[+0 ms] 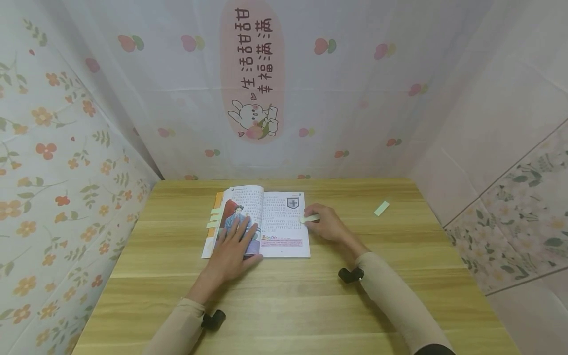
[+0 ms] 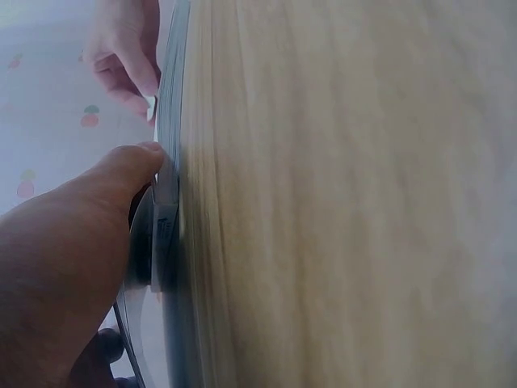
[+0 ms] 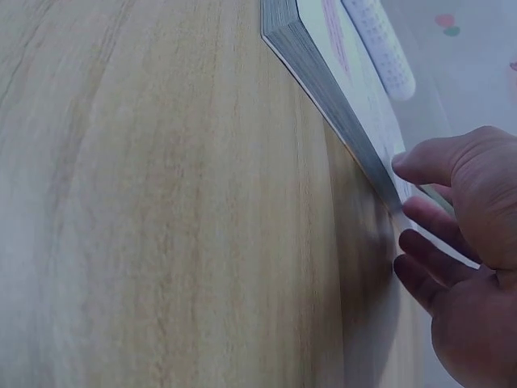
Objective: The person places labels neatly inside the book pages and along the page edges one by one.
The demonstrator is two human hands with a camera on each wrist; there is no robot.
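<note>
An open book point(image 1: 281, 246) with printed text lies on the table, a color drawing on its left page. Spread fingers of my left hand point(image 1: 230, 254) press that page flat, with the thumb near the lower end of the spine. At the right page's outer edge, my right hand point(image 1: 327, 224) pinches a pale green sticky tab point(image 1: 309, 218) between thumb and forefinger, and the tab overlaps the page margin. The right wrist view shows the thumb right at the page edge, the other fingers loosely bent beside the book.
Several pale sticky tabs point(image 1: 213, 218) stick out from the book's left edge, over an orange cover flap point(image 1: 218, 199). A small pale green strip point(image 1: 381, 208) lies on the wooden table point(image 1: 288, 305) to the right. Patterned curtains point(image 1: 355, 98) stand behind and at both sides.
</note>
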